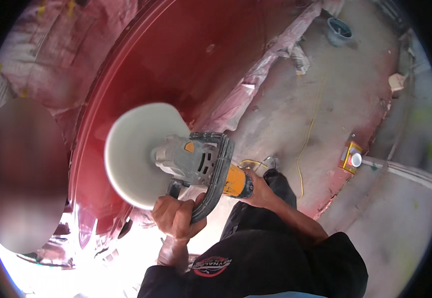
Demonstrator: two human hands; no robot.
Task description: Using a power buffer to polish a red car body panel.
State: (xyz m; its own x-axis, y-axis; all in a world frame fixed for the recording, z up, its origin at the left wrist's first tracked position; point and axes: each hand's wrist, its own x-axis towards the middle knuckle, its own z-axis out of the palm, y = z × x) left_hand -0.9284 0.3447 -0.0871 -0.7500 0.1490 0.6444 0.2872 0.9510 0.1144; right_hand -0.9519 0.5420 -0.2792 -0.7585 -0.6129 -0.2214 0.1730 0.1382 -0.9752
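Both hands are closed on a rotary polisher (186, 161) with a grey head, a yellow body and a black loop handle. My left hand (177, 216) wraps round the lower part of the loop handle. At the rear of the yellow body is my right hand (259, 191), its fingers mostly hidden behind the tool. A large round white pad (134, 156) on the polisher lies over the glossy red curved panel (171, 62). Whether the pad presses on the panel or is spinning, I cannot tell.
Pink-stained masking paper (238, 102) edges the panel, with more sheeting (62, 54) at the far left. A yellow cord (305, 144) trails over the grey floor. Right of me stands a yellow can (346, 158) with a white-topped item. A bucket (339, 32) sits far back.
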